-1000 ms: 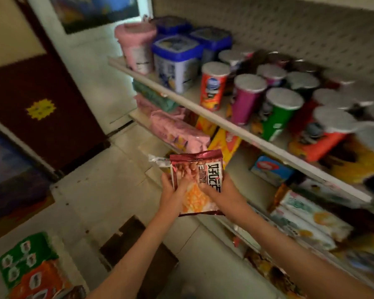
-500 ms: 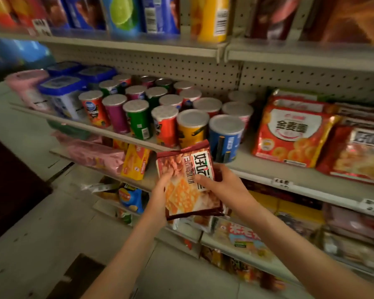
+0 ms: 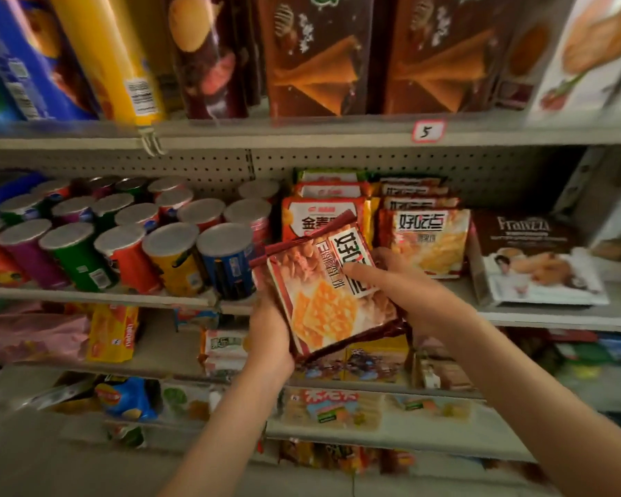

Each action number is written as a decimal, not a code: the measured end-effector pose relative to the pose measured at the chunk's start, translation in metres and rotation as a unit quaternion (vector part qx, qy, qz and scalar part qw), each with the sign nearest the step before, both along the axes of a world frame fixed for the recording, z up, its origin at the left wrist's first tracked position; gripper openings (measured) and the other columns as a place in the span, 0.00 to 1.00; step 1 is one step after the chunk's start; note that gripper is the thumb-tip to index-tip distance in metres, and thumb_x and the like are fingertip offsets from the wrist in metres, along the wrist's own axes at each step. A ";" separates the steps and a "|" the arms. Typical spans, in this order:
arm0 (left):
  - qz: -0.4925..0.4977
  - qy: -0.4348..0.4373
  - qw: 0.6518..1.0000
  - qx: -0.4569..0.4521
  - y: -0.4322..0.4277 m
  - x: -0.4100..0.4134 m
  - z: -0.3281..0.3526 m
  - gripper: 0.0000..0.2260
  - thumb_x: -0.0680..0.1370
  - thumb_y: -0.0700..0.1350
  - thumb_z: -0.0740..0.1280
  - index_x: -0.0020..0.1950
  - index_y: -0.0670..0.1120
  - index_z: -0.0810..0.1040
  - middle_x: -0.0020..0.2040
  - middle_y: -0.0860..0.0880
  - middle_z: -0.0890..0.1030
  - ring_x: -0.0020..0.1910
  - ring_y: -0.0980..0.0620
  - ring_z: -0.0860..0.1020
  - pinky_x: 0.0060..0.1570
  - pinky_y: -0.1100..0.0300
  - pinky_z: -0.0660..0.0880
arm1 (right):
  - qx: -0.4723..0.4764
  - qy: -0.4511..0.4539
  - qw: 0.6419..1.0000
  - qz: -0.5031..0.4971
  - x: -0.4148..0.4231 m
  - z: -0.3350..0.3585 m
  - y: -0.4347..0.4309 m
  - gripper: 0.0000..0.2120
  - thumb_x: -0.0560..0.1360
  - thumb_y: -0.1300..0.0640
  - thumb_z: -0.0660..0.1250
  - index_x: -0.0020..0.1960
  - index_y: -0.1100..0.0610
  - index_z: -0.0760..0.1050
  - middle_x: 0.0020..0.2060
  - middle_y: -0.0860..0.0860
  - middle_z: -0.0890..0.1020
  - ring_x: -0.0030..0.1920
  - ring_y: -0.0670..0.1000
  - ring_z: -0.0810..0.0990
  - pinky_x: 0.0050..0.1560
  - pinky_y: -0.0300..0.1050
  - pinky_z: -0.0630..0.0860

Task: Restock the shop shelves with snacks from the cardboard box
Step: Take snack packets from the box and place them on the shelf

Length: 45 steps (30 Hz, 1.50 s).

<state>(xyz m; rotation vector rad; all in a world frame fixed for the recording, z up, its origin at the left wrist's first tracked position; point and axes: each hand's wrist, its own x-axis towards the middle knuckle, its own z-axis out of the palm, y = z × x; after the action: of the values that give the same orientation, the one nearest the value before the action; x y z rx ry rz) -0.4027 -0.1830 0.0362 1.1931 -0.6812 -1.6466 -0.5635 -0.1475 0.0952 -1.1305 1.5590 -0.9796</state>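
Risk: glossy red foil cracker packet [image 3: 323, 303], gripped by left hand [image 3: 271, 331] and right hand [image 3: 420, 295], could topple matching upright packets [image 3: 425, 242] at middle shelf's [image 3: 538, 317] front edge when pushed in.

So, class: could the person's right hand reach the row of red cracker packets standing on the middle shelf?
Probably yes. The right hand sits just in front of that row of red cracker packets with nothing between, though it grips another red cracker packet.
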 end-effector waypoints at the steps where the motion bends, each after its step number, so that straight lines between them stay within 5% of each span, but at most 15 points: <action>1: -0.006 -0.003 1.000 -0.008 -0.003 -0.008 -0.002 0.24 0.77 0.65 0.56 0.55 0.49 0.80 0.48 0.46 0.85 0.46 0.45 0.84 0.49 0.47 0.80 | -0.001 0.001 1.000 -0.010 -0.008 0.004 0.001 0.19 0.72 0.46 0.70 0.58 0.52 0.69 0.49 0.50 0.82 0.56 0.63 0.79 0.61 0.63 0.72; 5: 0.009 0.002 1.000 -0.007 -0.016 -0.041 0.004 0.22 0.80 0.63 0.52 0.61 0.51 0.77 0.52 0.48 0.83 0.48 0.48 0.82 0.43 0.54 0.79 | -0.024 0.014 0.998 -0.059 -0.054 0.020 -0.003 0.37 0.63 0.38 0.74 0.66 0.52 0.67 0.53 0.49 0.81 0.53 0.54 0.81 0.59 0.60 0.75; 9: 0.025 0.029 0.999 0.012 -0.019 -0.065 0.006 0.24 0.81 0.62 0.48 0.62 0.49 0.75 0.52 0.46 0.82 0.45 0.48 0.82 0.36 0.58 0.78 | -0.074 0.048 0.993 -0.076 -0.109 0.036 -0.007 0.21 0.72 0.50 0.71 0.61 0.52 0.69 0.49 0.47 0.81 0.43 0.45 0.82 0.40 0.40 0.78; 12: 0.082 0.037 0.996 0.024 -0.020 -0.076 0.004 0.22 0.81 0.60 0.50 0.62 0.49 0.74 0.54 0.45 0.82 0.47 0.45 0.82 0.40 0.54 0.79 | -0.096 0.102 0.989 -0.052 -0.144 0.043 -0.015 0.21 0.70 0.51 0.72 0.60 0.53 0.71 0.48 0.47 0.81 0.36 0.40 0.80 0.30 0.32 0.71; 15: 0.136 0.050 0.989 0.032 -0.017 -0.088 0.006 0.22 0.81 0.59 0.50 0.64 0.48 0.74 0.56 0.45 0.81 0.49 0.44 0.82 0.42 0.53 0.79 | -0.101 0.131 0.986 -0.036 -0.167 0.044 -0.023 0.21 0.70 0.50 0.73 0.60 0.53 0.73 0.50 0.48 0.82 0.42 0.44 0.80 0.35 0.36 0.71; 21: 0.199 0.113 0.973 0.022 0.013 -0.123 0.026 0.20 0.83 0.57 0.49 0.51 0.50 0.77 0.48 0.47 0.81 0.47 0.47 0.80 0.48 0.54 0.77 | -0.103 0.253 0.959 0.075 -0.188 0.046 -0.041 0.24 0.69 0.49 0.73 0.62 0.55 0.73 0.52 0.51 0.82 0.49 0.49 0.81 0.51 0.47 0.78; 24: 0.229 0.130 0.965 0.020 0.022 -0.130 0.029 0.21 0.82 0.59 0.49 0.54 0.49 0.76 0.49 0.48 0.81 0.48 0.47 0.80 0.53 0.52 0.76 | -0.112 0.332 0.927 0.137 -0.183 0.045 -0.048 0.30 0.69 0.46 0.73 0.67 0.55 0.68 0.58 0.50 0.78 0.53 0.50 0.79 0.55 0.46 0.76; 28: 0.252 0.150 0.956 0.017 0.031 -0.133 0.038 0.19 0.83 0.57 0.49 0.55 0.49 0.75 0.46 0.48 0.80 0.44 0.48 0.79 0.46 0.55 0.75 | -0.127 0.413 0.881 0.196 -0.169 0.038 -0.055 0.36 0.72 0.46 0.70 0.74 0.55 0.58 0.69 0.54 0.69 0.64 0.54 0.73 0.57 0.39 0.69; 32: 0.253 0.156 0.955 0.018 0.034 -0.135 0.043 0.19 0.83 0.58 0.49 0.54 0.48 0.75 0.46 0.47 0.79 0.45 0.48 0.79 0.53 0.52 0.74 | -0.104 0.464 0.849 0.230 -0.163 0.031 -0.061 0.40 0.73 0.43 0.67 0.76 0.54 0.51 0.73 0.56 0.63 0.70 0.56 0.65 0.66 0.45 0.66; 42: 0.210 0.173 0.961 0.045 0.033 -0.142 0.050 0.20 0.82 0.58 0.50 0.55 0.47 0.76 0.49 0.47 0.79 0.52 0.44 0.78 0.57 0.50 0.74 | -0.148 0.537 0.807 0.198 -0.153 0.008 -0.062 0.26 0.75 0.44 0.65 0.68 0.55 0.66 0.64 0.57 0.75 0.62 0.57 0.75 0.61 0.52 0.74; 45: 0.203 0.168 0.963 0.051 0.034 -0.147 0.049 0.20 0.83 0.57 0.49 0.50 0.48 0.76 0.45 0.47 0.79 0.49 0.44 0.78 0.56 0.49 0.74 | -0.217 0.600 0.751 0.168 -0.152 0.000 -0.059 0.26 0.75 0.45 0.66 0.68 0.56 0.67 0.66 0.56 0.72 0.67 0.57 0.69 0.67 0.53 0.65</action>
<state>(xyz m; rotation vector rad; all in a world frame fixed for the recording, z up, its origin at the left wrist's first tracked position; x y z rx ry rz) -0.5501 -0.1491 0.0849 1.0080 -0.1274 -1.4925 -0.7153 -0.2065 0.0949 -2.6045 1.9498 -0.2691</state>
